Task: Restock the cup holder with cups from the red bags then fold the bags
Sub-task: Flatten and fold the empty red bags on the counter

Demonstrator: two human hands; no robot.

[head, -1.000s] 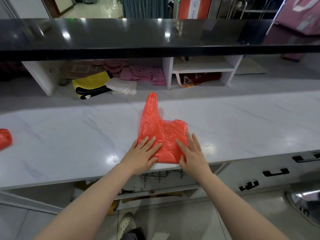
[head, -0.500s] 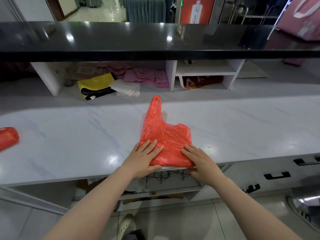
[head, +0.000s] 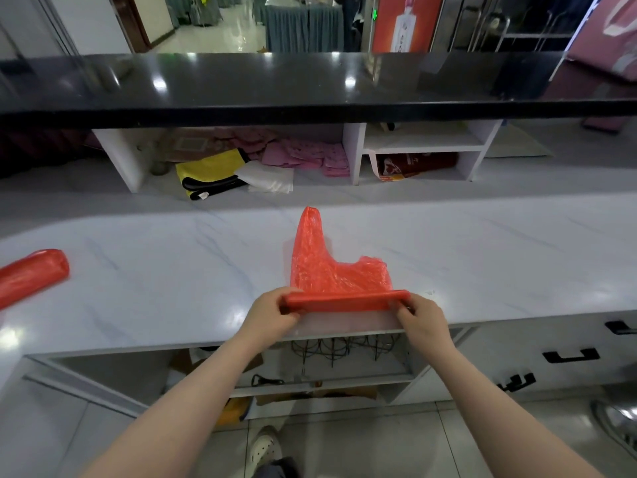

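Note:
A flattened red plastic bag (head: pixel 331 270) lies on the white marble counter (head: pixel 172 288) near its front edge, one handle pointing away from me. Its near edge is turned up into a narrow folded strip. My left hand (head: pixel 272 313) pinches the strip's left end and my right hand (head: pixel 418 319) pinches its right end. A second red bag (head: pixel 32 274), rolled and bulky, lies at the counter's far left. A black wire cup holder (head: pixel 344 346) shows under the counter edge between my arms; I cannot see any cups in it.
A black raised bar top (head: pixel 310 88) runs across the back. Beneath it are white cubbies with a yellow and black cloth (head: pixel 210 175), pink papers (head: pixel 303 155) and a white packet (head: pixel 269 177). Drawers with black handles (head: pixel 570 356) sit at the lower right.
Both hands went from lying flat on the bag's near part to pinching its near edge, which is now folded up into a narrow strip.

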